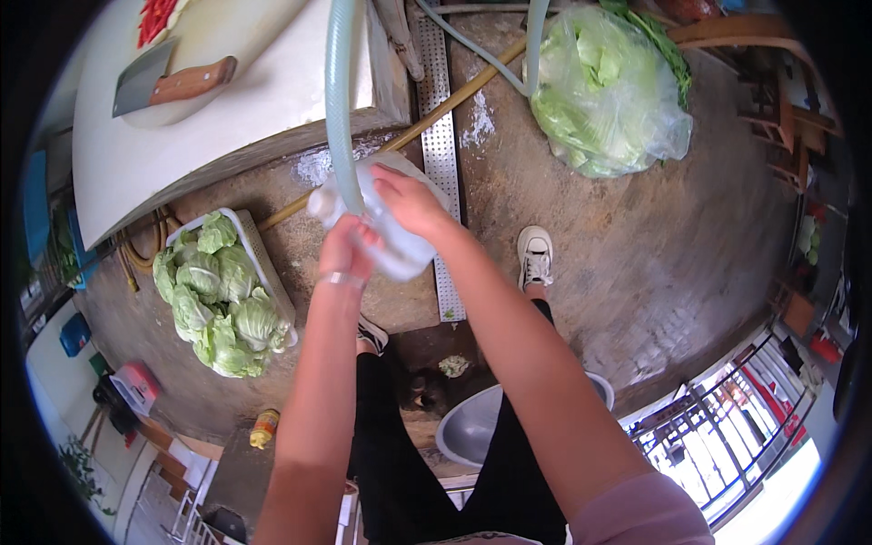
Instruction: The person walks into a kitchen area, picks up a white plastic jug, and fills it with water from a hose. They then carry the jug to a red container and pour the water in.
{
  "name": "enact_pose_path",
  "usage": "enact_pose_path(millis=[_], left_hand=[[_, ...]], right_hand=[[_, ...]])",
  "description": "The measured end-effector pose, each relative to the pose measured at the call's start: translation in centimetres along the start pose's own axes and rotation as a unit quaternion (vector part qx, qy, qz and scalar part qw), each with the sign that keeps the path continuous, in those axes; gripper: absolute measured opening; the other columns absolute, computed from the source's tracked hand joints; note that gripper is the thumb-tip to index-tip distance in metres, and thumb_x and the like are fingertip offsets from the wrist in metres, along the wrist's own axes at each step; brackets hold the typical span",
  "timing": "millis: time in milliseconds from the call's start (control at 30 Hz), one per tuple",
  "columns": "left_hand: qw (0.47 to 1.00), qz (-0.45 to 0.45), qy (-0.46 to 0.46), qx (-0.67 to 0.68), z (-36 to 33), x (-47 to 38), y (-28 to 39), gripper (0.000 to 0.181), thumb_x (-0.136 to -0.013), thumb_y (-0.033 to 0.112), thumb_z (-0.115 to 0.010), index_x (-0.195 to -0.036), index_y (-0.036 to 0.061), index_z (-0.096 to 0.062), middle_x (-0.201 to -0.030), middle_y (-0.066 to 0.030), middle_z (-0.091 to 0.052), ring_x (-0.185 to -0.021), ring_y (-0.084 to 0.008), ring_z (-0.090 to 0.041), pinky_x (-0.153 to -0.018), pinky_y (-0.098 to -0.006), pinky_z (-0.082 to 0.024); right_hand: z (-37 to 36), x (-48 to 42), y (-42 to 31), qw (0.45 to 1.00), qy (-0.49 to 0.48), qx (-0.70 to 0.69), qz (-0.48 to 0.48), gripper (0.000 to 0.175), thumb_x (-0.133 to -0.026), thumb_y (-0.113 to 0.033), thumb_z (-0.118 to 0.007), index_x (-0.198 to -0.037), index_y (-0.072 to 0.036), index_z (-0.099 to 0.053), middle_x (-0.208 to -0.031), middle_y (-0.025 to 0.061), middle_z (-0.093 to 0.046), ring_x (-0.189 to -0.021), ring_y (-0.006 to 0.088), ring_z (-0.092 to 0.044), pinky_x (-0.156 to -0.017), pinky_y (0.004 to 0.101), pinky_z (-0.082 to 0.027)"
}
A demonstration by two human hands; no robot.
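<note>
Both hands are at a whitish plastic container (402, 262), blurred by motion, in front of me. My left hand (346, 245), with a bracelet at the wrist, has its fingers curled at the near left side of the container. My right hand (409, 204) grips the far right side, fingers stretched across it. A clear ribbed plastic hose (338, 95) hangs from above, its lower end at the container beside my left fingers. Blur hides whether the left fingers also touch the hose.
A plastic basket (262, 272) of cabbages (218, 300) stands left. A cleaver (170, 82) lies on a cutting board on the white counter (272, 122). A clear bag of leafy greens (606, 102), drain grate (439, 136), yellow hose (470, 88) and metal basin (470, 426) are around me.
</note>
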State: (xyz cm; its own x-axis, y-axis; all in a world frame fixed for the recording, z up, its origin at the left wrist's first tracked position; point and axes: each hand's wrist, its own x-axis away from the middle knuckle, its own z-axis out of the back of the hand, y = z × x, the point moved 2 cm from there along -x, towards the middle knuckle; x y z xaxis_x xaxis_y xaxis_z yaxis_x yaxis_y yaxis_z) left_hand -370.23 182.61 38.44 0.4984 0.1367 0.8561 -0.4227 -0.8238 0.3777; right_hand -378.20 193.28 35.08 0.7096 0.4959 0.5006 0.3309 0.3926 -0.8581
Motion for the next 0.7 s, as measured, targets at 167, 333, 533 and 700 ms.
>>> enact_pose_path(millis=[167,333,533,700], left_hand=[[0.993,-0.036,0.108,-0.044,-2.1,-5.2,-1.4,0.012,-0.079,0.005,-0.055,-0.09,-0.0016,-0.054,-0.073,-0.0065,-0.056,-0.064,-0.0164,-0.055,-0.058,-0.0288,-0.045],[0.985,-0.03,0.169,-0.029,-1.3,-1.9,-2.6,0.019,-0.077,0.004,-0.059,-0.095,-0.0004,-0.054,-0.079,-0.0083,-0.058,-0.068,-0.0172,-0.057,-0.06,-0.0296,-0.046],[0.981,-0.092,0.159,0.058,-1.5,4.6,-2.7,0.022,-0.077,0.004,-0.058,-0.097,0.001,-0.052,-0.085,-0.0085,-0.06,-0.072,-0.0165,-0.056,-0.066,-0.0301,-0.047],[0.955,-0.135,0.215,0.155,-0.8,11.3,-4.1,0.029,-0.075,0.0,-0.058,-0.1,0.0035,-0.044,-0.086,-0.0105,-0.059,-0.072,-0.0181,-0.059,-0.066,-0.0325,-0.05]], right_hand=[[10.0,4.5,-5.9,0.998,-0.011,-0.027,0.054,0.017,-0.082,-0.016,-0.057,-0.09,-0.003,-0.065,-0.086,0.008,-0.064,-0.091,0.0172,-0.058,-0.08,0.0291,-0.044],[19.2,7.8,-20.8,0.922,0.048,0.161,0.349,0.01,-0.071,-0.011,-0.065,-0.079,-0.006,-0.064,-0.087,0.0069,-0.059,-0.085,0.0233,-0.055,-0.076,0.033,-0.043],[25.0,7.3,-33.6,0.716,0.137,0.41,0.548,0.017,-0.073,-0.017,-0.062,-0.088,-0.009,-0.064,-0.096,0.008,-0.059,-0.096,0.0277,-0.051,-0.084,0.0354,-0.041],[25.3,7.3,-32.7,0.676,0.153,0.587,0.417,0.038,-0.082,-0.036,-0.056,-0.11,-0.012,-0.056,-0.106,0.0103,-0.06,-0.108,0.0286,-0.05,-0.094,0.0488,-0.031]])
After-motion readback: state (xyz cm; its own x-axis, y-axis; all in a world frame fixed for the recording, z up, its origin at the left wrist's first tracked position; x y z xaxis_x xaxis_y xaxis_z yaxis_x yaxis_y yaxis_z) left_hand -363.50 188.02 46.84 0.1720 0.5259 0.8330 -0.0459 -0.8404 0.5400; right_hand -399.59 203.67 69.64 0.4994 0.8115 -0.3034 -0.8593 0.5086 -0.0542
